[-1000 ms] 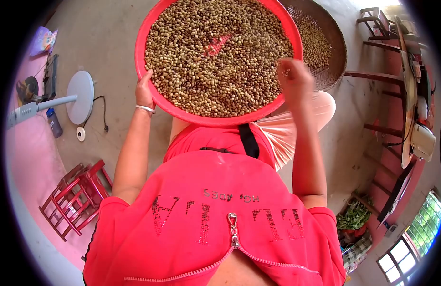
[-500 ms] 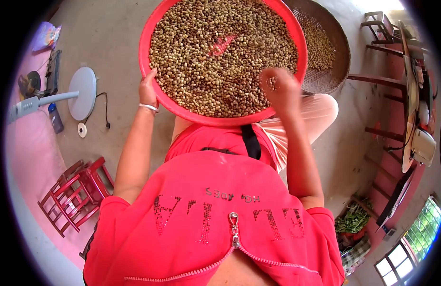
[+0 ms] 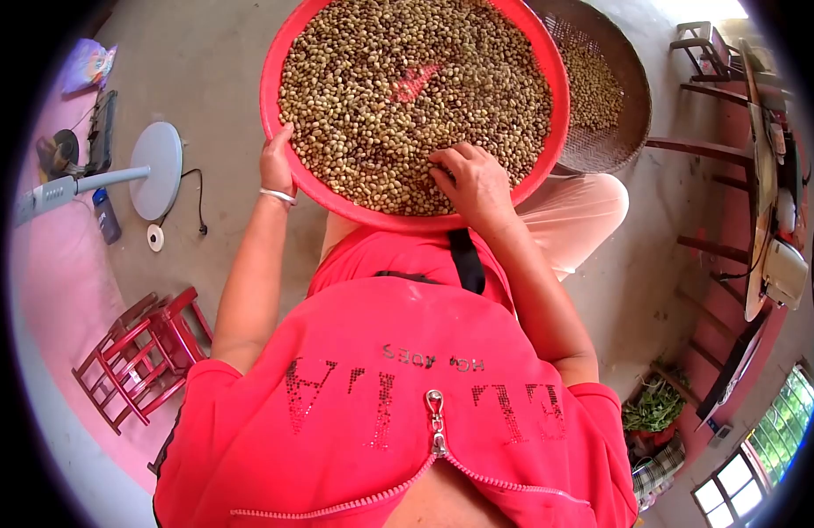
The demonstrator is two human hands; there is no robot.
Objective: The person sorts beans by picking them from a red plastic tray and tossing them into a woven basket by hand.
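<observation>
A round red plastic sieve tray [image 3: 268,84] rests over my lap, spread with small tan and brown beans [image 3: 363,114]. Its red bottom shows through a small gap near the middle. My left hand [image 3: 278,163] grips the left rim, thumb on top and the other fingers out of sight underneath. Over the near right part of the tray, my right hand [image 3: 474,183] has its fingers bent down and drawn together, with the tips touching the beans. What lies between those fingertips is mostly hidden.
A woven basket [image 3: 640,110] with paler beans [image 3: 592,92] sits on the floor beyond the tray, at right. Left are a white round-based stand [image 3: 161,180], its cord and a red stool [image 3: 152,356]. A wooden table [image 3: 757,202] and leafy greens [image 3: 655,405] are at right.
My right hand has come left and down from above the tray's right rim to the beans. It was blurred with some beans in its curled fingers. My left hand keeps its hold.
</observation>
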